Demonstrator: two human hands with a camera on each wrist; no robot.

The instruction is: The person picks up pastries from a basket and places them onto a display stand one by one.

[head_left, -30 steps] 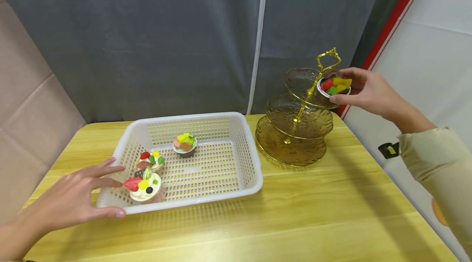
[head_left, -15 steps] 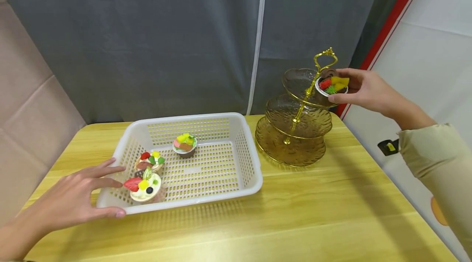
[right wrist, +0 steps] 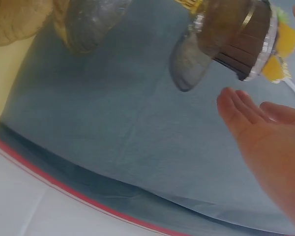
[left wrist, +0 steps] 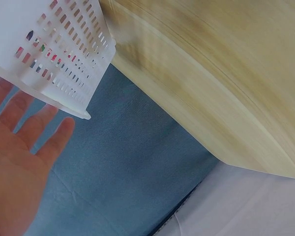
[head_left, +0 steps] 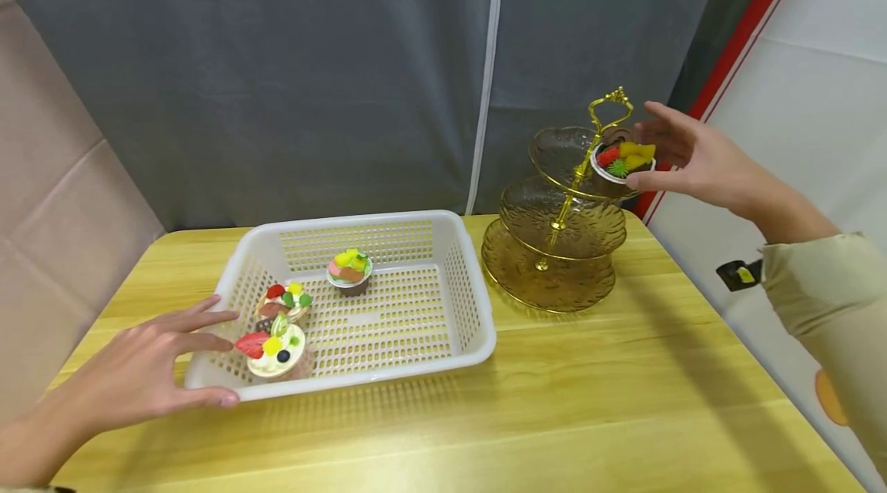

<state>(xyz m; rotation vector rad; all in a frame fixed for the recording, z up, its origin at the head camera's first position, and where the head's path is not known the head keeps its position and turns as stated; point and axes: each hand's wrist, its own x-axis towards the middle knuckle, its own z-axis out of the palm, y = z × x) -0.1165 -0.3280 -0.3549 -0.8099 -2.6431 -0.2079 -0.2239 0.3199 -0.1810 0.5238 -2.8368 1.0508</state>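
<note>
A chocolate cupcake [head_left: 621, 168] with toy-like fruit topping sits on the top tier of a three-tier amber glass stand [head_left: 563, 293]. Beside it, my right hand [head_left: 707, 166] is spread, thumb tip at the cupcake's near edge and fingers lifted off its side; a gap shows in the right wrist view. My left hand [head_left: 148, 362] rests its loosely extended fingers at the left end of a white plastic basket [head_left: 374, 374]. Inside lie a brown-cup cupcake [head_left: 349, 277], a cream tart [head_left: 280, 354] with a strawberry slice, and another fruit-topped cake [head_left: 291, 306].
A gold handle [head_left: 611, 108] rises from the stand's centre post. Basket and stand share a wooden table [head_left: 485, 431], with a grey curtain [head_left: 312, 92] behind it. A white panel with a red edge [head_left: 744, 35] borders the right side.
My right hand has let go of the chocolate cupcake, its fingers spreading and drawing back to the right. The cupcake stays on the top tier. My left hand keeps its place.
</note>
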